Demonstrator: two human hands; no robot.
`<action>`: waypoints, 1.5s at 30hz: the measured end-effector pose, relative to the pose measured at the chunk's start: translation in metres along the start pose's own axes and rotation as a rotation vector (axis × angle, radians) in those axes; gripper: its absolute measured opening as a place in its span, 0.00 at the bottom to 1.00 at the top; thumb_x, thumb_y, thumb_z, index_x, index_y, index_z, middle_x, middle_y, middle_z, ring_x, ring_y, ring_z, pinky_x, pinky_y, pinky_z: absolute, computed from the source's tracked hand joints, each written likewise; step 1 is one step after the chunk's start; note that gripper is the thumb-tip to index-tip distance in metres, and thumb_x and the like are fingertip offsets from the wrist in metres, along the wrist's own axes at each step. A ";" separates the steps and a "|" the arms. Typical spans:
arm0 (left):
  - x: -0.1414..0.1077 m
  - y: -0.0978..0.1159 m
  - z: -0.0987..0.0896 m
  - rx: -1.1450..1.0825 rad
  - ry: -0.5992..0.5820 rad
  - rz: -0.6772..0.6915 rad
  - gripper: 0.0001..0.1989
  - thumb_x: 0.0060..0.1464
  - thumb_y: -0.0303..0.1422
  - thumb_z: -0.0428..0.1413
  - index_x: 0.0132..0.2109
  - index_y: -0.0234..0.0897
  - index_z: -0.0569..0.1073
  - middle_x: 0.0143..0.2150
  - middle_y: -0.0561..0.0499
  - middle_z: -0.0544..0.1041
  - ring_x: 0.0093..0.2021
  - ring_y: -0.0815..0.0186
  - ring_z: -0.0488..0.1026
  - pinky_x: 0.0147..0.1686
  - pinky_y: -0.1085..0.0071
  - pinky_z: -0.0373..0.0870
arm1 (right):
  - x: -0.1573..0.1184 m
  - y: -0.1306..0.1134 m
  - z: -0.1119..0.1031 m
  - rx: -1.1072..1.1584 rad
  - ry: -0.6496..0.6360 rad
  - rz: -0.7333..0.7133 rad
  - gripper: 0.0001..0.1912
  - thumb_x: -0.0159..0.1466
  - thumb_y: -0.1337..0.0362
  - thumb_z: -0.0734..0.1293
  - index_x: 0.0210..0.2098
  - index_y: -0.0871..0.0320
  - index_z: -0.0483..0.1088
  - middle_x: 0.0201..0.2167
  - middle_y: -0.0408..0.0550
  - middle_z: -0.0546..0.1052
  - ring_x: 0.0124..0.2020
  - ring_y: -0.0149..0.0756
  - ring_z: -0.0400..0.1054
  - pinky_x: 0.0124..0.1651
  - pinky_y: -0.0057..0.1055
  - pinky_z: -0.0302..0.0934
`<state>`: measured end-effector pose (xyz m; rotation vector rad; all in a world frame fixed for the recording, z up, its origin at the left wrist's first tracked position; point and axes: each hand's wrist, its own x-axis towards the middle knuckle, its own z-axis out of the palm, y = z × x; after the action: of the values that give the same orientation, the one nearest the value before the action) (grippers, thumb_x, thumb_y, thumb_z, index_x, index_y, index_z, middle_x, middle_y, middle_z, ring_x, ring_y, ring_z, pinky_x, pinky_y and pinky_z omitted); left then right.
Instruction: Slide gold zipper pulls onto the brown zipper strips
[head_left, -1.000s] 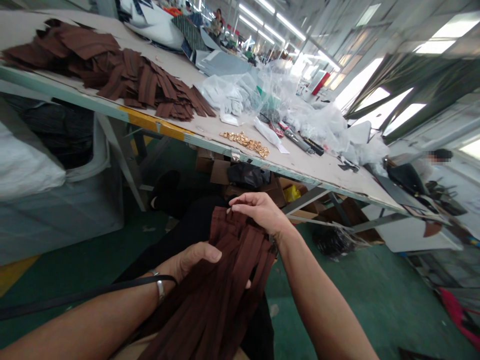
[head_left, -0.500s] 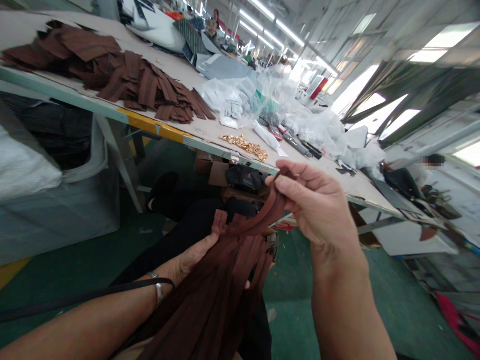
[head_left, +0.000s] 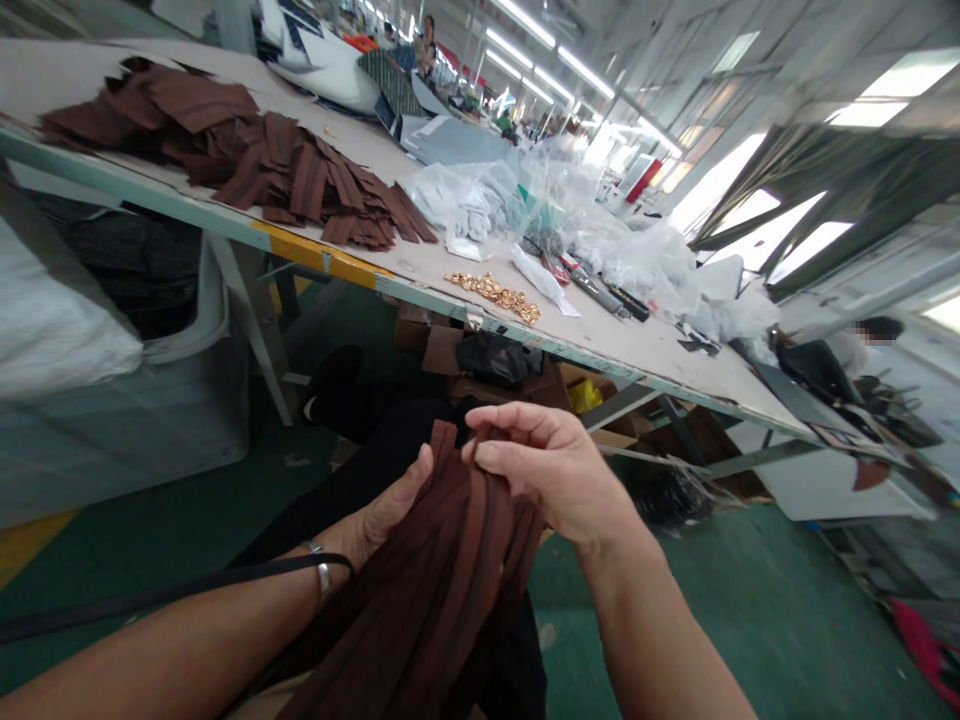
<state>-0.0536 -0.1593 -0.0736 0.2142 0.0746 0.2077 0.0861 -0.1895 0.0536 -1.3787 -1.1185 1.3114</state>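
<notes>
A thick bundle of brown zipper strips hangs over my lap, each with a darker line along its middle. My left hand grips the bundle near its upper end, its thumb on top and its other fingers hidden beneath. Between thumb and fingers, my right hand pinches the end of one strip at the top of the bundle. On the table's near edge beyond my hands lies a small heap of gold-coloured metal zipper pulls or sliders; their exact kind is too small to tell.
A pile of brown strips lies on the long table, left of clear plastic bags. Below left stands a grey bin. Cardboard boxes sit under the table. A person is far back.
My right hand has moved down and left, bringing the pinched strip end from out over the table edge back to the top of the bundle. My left hand keeps its grip.
</notes>
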 end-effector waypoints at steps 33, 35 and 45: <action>0.003 0.007 -0.037 0.037 0.230 -0.314 0.20 0.58 0.36 0.54 0.46 0.20 0.77 0.41 0.34 0.83 0.37 0.55 0.81 0.40 0.65 0.74 | -0.127 0.160 -0.044 -0.333 0.464 0.519 0.23 0.53 0.45 0.69 0.17 0.58 0.66 0.09 0.37 0.63 0.07 0.26 0.53 0.10 0.22 0.42; 0.006 0.008 -0.036 0.034 0.241 -0.314 0.21 0.58 0.37 0.54 0.47 0.20 0.77 0.42 0.33 0.82 0.38 0.54 0.81 0.42 0.64 0.73 | -0.124 0.173 -0.032 -0.268 0.553 0.448 0.20 0.52 0.48 0.70 0.21 0.59 0.67 0.12 0.36 0.63 0.11 0.25 0.53 0.13 0.22 0.45; 0.003 0.009 -0.024 0.021 0.288 -0.239 0.24 0.56 0.38 0.55 0.46 0.14 0.76 0.39 0.32 0.83 0.36 0.54 0.81 0.42 0.66 0.72 | -0.100 0.126 -0.023 0.050 0.601 0.171 0.20 0.51 0.49 0.73 0.25 0.56 0.63 0.14 0.35 0.65 0.12 0.24 0.54 0.16 0.21 0.47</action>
<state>-0.0551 -0.1457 -0.0948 0.1933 0.3864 -0.0020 0.1099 -0.3120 -0.0513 -1.7041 -0.5664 0.9281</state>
